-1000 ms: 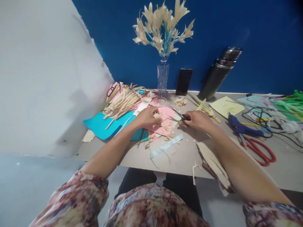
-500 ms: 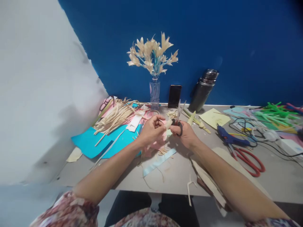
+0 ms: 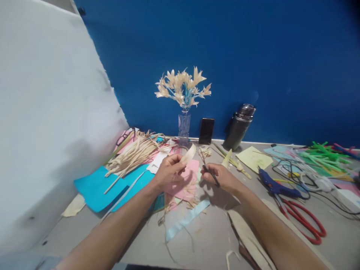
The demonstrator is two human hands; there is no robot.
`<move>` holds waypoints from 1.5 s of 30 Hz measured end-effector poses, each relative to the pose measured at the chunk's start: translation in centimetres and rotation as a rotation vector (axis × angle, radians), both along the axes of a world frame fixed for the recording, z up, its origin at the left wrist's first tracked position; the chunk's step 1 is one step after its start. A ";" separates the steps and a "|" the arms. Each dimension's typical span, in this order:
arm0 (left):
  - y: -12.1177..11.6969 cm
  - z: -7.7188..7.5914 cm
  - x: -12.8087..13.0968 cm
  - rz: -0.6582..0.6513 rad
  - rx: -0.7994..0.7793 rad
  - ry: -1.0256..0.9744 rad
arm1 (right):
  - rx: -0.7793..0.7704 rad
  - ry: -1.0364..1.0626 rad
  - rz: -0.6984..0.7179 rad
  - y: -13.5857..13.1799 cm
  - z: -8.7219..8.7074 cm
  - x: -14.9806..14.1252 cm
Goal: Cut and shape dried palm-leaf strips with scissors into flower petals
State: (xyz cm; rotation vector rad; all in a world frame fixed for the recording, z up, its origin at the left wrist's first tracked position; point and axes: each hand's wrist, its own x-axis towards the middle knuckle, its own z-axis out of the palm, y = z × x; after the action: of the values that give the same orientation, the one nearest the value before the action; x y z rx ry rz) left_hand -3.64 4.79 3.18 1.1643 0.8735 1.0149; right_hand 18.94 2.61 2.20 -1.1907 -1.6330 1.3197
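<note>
Between the fingertips of my left hand [image 3: 171,170] is a pale, petal-shaped piece of dried husk [image 3: 189,154], its pointed end tilted up to the right. My right hand [image 3: 221,177] is closed around the handles of small dark scissors [image 3: 204,161], whose blades point up and away from me. A gap separates the blades from the husk piece. Below the hands lie pink paper [image 3: 191,174], thin husk scraps and a light blue ribbon strip [image 3: 188,219].
Husk flowers [image 3: 184,88] stand in a clear bottle [image 3: 184,127] by the wall, beside a phone [image 3: 206,130] and a thermos [image 3: 239,127]. At left lies a husk-strip bundle [image 3: 135,152]; at right, a blue glue gun [image 3: 278,185], red-handled scissors [image 3: 305,221] and cables.
My hands have moved apart, and the scissors have come away from the husk piece. The husk piece now points upward. The view has tilted up, so everything sits lower.
</note>
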 end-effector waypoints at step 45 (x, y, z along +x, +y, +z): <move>-1.1 1.5 0.2 0.051 0.340 0.248 | 0.295 -0.903 0.059 -1.7 1.7 -0.9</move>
State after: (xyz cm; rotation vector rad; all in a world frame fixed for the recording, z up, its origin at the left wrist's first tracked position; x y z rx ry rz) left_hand -3.45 3.72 4.73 1.5879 0.9508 1.1044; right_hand 18.05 0.92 3.90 -1.6726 -2.3817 0.5167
